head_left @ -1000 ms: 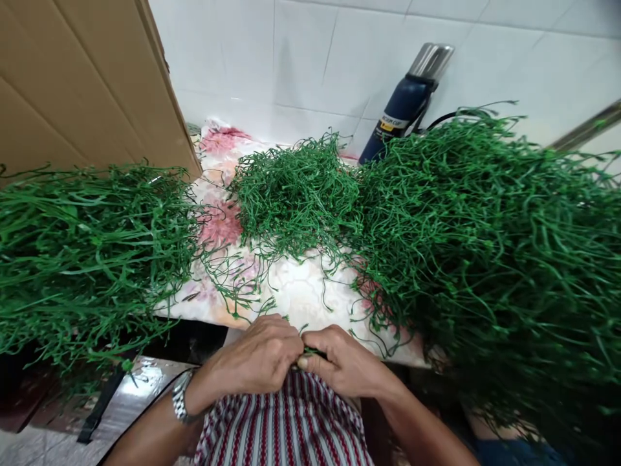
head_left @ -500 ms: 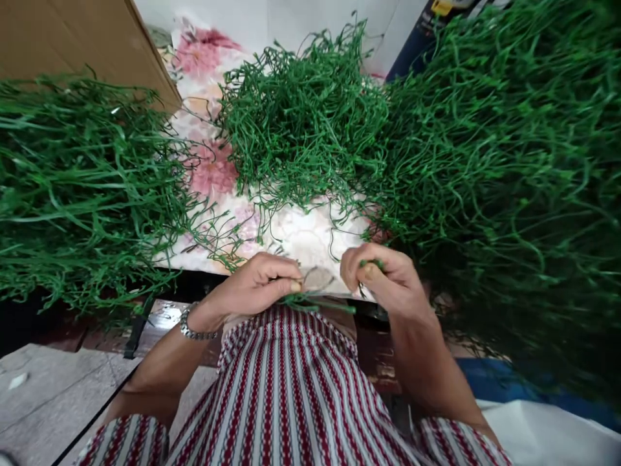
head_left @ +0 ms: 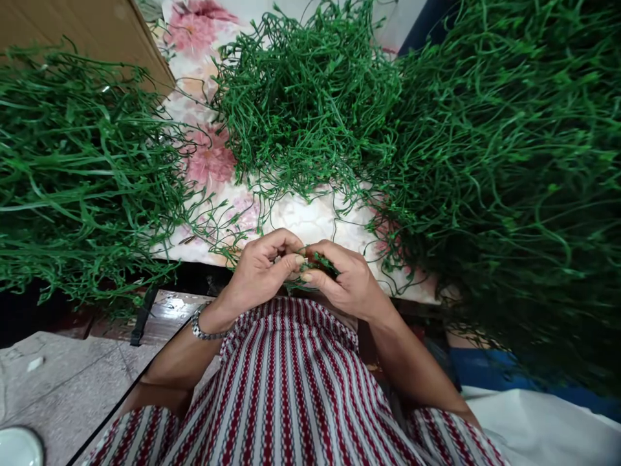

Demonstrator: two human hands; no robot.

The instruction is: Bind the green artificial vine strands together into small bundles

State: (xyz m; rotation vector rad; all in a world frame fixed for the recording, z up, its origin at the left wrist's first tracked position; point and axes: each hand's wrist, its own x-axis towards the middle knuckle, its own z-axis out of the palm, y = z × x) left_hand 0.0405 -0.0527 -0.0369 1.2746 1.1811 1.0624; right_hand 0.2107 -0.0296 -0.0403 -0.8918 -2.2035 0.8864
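My left hand (head_left: 262, 268) and my right hand (head_left: 347, 278) meet at the table's near edge, in front of my waist. Both are closed, thumbs against forefingers, on small green plant stems (head_left: 321, 261) that look like plastic. Fingers cover most of these stems, so I cannot tell how they are joined. Just beyond my hands, loose green stems (head_left: 220, 230) lie scattered on the flowered tablecloth (head_left: 303, 223).
Tangled heaps of green stems stand around: a left heap (head_left: 82, 181), a middle heap (head_left: 310, 97) and a large right heap (head_left: 509, 155). A cardboard box (head_left: 92, 39) is at the back left. White cloth or sheeting (head_left: 538, 421) lies at the lower right.
My right hand has moved left, from apart to touching my left hand, bringing its green stems along. The view has shifted slightly, and a round white object now shows at the lower left.
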